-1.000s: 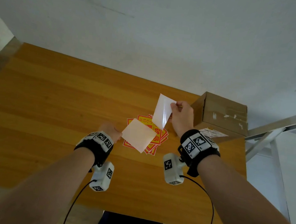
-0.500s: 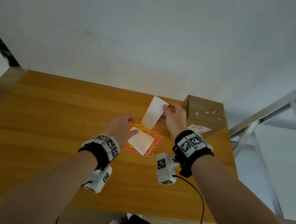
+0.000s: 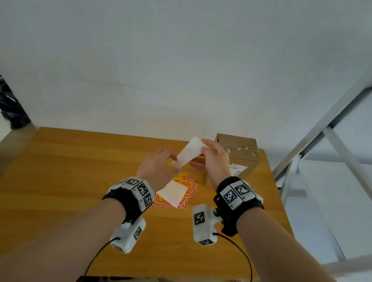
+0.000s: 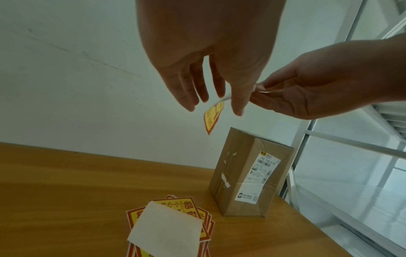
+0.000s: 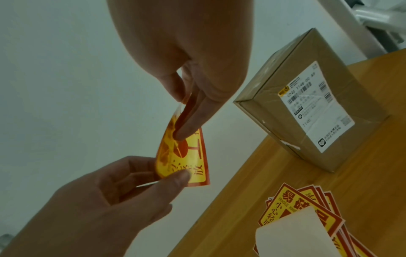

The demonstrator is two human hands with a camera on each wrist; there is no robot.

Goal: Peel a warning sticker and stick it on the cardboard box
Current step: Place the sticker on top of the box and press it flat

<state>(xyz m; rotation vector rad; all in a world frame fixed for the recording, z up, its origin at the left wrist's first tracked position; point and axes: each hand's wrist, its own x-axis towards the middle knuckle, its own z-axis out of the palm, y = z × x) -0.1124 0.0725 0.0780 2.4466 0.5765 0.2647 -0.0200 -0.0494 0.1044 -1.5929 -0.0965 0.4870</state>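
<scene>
A peeled red-and-yellow warning sticker (image 5: pixel 184 156) hangs in the air between both hands, its white back (image 3: pixel 188 153) turned toward the head camera. My right hand (image 3: pixel 205 148) pinches its upper end (image 5: pixel 189 113). My left hand (image 3: pixel 170 160) pinches its lower end between thumb and fingers (image 5: pixel 175 175). The brown cardboard box (image 3: pixel 238 152) stands upright just behind and right of the hands, with a white shipping label (image 5: pixel 316 106) on one face. The sticker (image 4: pixel 213 116) is above the table and apart from the box (image 4: pixel 246 173).
A fanned stack of warning stickers (image 5: pixel 307 205) lies on the wooden table (image 3: pixel 56 183) below the hands, with a blank backing sheet (image 3: pixel 172 193) on top. A grey metal frame (image 3: pixel 337 137) stands past the table's right edge. A white wall is behind.
My left hand let go of the backing sheet, which now lies on the sticker stack, and rose to take the sticker's lower end. The right hand kept its hold.
</scene>
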